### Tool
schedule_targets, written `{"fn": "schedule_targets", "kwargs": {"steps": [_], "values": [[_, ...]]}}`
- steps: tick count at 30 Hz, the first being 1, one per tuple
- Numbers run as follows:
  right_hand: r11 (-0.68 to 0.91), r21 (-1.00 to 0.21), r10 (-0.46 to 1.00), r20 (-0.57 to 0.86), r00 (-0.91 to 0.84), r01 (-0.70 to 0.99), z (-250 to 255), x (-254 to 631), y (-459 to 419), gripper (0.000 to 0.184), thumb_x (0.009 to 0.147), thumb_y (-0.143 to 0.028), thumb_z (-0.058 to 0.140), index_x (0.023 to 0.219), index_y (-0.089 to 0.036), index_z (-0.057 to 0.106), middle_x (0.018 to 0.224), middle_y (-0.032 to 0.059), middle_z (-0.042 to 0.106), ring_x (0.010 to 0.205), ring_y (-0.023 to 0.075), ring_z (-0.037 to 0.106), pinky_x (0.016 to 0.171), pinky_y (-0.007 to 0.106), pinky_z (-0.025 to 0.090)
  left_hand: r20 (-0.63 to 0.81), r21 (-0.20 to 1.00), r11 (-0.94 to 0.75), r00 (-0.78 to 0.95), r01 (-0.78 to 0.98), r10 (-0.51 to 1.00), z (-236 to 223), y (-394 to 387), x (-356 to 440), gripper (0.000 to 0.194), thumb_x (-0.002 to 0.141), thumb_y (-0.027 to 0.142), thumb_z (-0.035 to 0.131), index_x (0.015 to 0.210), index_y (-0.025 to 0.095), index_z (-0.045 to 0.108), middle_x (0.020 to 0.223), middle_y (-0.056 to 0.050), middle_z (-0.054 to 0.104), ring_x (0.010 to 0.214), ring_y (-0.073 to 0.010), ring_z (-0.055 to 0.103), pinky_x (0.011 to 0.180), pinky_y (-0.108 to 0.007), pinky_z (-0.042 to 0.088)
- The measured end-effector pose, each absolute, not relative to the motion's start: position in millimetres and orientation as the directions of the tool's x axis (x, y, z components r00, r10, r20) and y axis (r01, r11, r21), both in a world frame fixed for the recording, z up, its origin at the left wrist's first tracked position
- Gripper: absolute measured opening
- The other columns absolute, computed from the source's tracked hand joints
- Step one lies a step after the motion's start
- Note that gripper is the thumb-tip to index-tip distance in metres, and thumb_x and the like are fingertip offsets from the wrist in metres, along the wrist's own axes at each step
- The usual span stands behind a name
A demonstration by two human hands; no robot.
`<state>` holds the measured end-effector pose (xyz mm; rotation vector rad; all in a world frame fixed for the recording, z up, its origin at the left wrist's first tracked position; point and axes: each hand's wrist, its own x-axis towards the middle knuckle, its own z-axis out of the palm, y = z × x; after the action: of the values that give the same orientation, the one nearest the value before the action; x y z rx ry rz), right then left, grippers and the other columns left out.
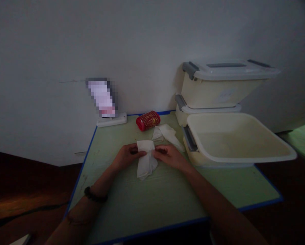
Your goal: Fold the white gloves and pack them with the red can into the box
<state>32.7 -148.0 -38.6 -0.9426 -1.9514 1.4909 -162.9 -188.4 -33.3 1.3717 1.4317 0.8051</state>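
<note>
Between my two hands is a folded white sock (pixel 144 166), hanging down over the middle of the table. My left hand (pixel 129 154) pinches its left edge, thumb in front. On the opposite edge, the thumb and fingers of my right hand (pixel 169 154) are closed on the same sock. Just behind my right hand lies a second white sock (pixel 167 133), loosely spread on the table. Farther back is a rolled red bundle (pixel 148 120) with gold print, apart from both hands.
A pale green table (pixel 132 204) has blue edging. At right stands an open cream bin (pixel 239 136), beside stacked lidded boxes (pixel 219 92). At back left, a phone (pixel 102 98) leans above a white power strip (pixel 113 119). A pale wall (pixel 142 44) rises behind.
</note>
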Motion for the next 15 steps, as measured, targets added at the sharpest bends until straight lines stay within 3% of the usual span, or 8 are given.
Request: {"fn": "schedule_targets", "kwargs": {"steps": [4, 8, 15], "values": [[0.133, -0.968, 0.8, -0.022, -0.6, 0.213, -43.4, 27.7, -148.4, 0.014, 0.072, -0.029, 0.061, 0.067, -0.016, 0.056, 0.061, -0.0028, 0.056, 0.054, 0.0102, 0.052, 0.051, 0.022, 0.041, -0.141, 0.921, 0.089, 0.11, 0.379, 0.984, -33.2, -189.1, -164.4, 0.039, 0.07, 0.04, 0.062, 0.099, 0.014, 0.06, 0.099, -0.007, 0.068, 0.089, -0.024, 0.063, 0.08, -0.038, 0.05], [0.13, -0.969, 0.827, -0.01, -0.563, 0.208, -46.4, 25.0, -147.6, 0.015, 0.073, -0.027, 0.06, 0.065, -0.017, 0.052, 0.058, -0.0028, 0.055, 0.053, 0.0103, 0.052, 0.05, 0.022, 0.042, -0.116, 0.92, 0.005, 0.26, 0.391, 0.959, -24.5, -190.6, -172.8, 0.039, 0.072, 0.034, 0.061, 0.106, 0.015, 0.058, 0.107, -0.007, 0.065, 0.097, -0.0221, 0.06, 0.086, -0.038, 0.046], [0.208, -0.957, 0.841, 0.07, -0.537, 0.201, -49.6, 24.4, -150.6, 0.015, 0.07, -0.028, 0.062, 0.066, -0.017, 0.053, 0.063, -0.0024, 0.058, 0.056, 0.0105, 0.053, 0.054, 0.023, 0.043, -0.181, 0.888, 0.007, 0.335, 0.46, 0.925, -24.4, -193.8, -180.5, 0.025, 0.07, 0.03, 0.063, 0.091, 0.017, 0.064, 0.089, -0.003, 0.07, 0.082, -0.0198, 0.064, 0.078, -0.034, 0.049]]}}
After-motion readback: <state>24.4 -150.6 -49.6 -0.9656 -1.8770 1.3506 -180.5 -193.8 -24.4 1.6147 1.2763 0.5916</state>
